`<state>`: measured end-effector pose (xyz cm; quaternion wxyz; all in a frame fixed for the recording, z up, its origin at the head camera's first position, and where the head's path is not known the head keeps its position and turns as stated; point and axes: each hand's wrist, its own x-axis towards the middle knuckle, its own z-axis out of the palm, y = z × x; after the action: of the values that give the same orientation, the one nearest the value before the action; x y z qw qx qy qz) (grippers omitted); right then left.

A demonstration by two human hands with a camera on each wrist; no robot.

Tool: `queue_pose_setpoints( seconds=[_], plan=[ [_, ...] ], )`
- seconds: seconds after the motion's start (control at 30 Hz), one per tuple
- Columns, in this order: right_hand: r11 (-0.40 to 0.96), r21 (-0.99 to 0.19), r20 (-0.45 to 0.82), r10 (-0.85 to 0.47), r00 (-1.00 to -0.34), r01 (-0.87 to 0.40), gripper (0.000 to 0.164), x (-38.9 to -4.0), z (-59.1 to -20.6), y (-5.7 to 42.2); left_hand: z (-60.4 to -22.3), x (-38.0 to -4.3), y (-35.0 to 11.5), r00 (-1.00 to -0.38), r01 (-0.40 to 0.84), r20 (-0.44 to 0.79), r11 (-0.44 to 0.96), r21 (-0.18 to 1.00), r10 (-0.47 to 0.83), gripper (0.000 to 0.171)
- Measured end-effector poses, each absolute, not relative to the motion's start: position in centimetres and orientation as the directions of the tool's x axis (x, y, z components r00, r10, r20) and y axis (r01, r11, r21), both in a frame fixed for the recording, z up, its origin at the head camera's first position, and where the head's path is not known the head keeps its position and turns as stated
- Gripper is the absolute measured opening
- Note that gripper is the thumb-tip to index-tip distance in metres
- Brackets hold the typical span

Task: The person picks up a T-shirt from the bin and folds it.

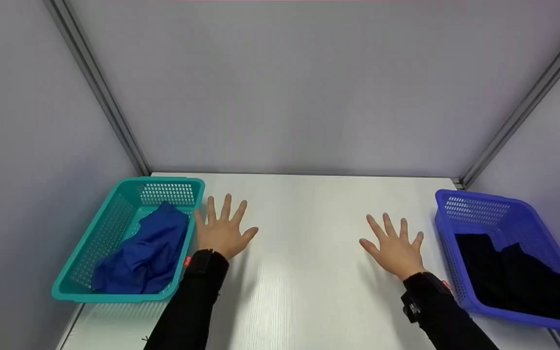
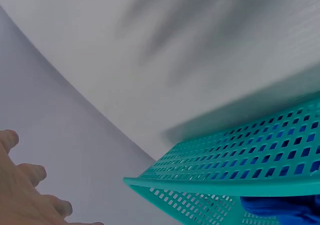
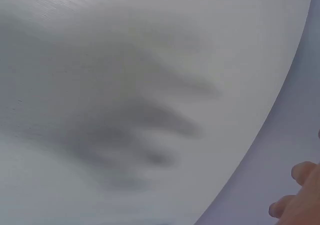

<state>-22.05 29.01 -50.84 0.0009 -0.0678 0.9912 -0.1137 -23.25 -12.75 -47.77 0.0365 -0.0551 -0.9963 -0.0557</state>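
Observation:
My left hand [image 1: 221, 234] hovers palm down with fingers spread, just right of the teal basket [image 1: 61, 282], its little finger overlapping the rim in the head view. In that basket lies a crumpled blue cloth [image 1: 148, 250], also glimpsed at the lower right of the left wrist view. My right hand [image 1: 397, 250] is likewise spread above the table, left of the purple-blue basket [image 1: 474, 199]. Black cloth [image 1: 513, 277] fills much of the second basket. Neither hand holds anything. The right wrist view shows only a few fingertips [image 3: 302, 172] and the hand's shadow.
A white table [image 1: 304, 253] lies beneath both hands. Pale panels enclose it, with a back wall [image 1: 299, 87] and side walls joined by grey metal posts [image 1: 100, 87]. The baskets stand against the left and right sides.

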Motion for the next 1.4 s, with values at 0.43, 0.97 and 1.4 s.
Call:
queue_pose_setpoints(
  seconds=[0.43, 0.97, 1.4],
  plan=[
    [0.952, -0.213, 0.067, -0.208, -0.976, -0.218, 0.076, -20.6, -50.4, 27.4, -46.4, -22.6, -18.4, -0.997, 0.062, 0.066, 0.970, 0.233, 0.048, 0.075],
    [0.914, -0.231, 0.151, -0.306, -0.940, -0.335, 0.075, -18.4, -49.8, 25.7, -47.0, -19.6, -28.0, -0.983, -0.084, -0.179, 0.942, 0.326, -0.026, 0.088],
    [0.908, -0.218, 0.139, -0.334, -0.932, -0.358, 0.074, -17.7, -50.5, 25.7, -49.3, -18.9, -30.2, -0.873, -0.143, -0.483, 0.916, 0.374, 0.061, 0.100]
  ],
)
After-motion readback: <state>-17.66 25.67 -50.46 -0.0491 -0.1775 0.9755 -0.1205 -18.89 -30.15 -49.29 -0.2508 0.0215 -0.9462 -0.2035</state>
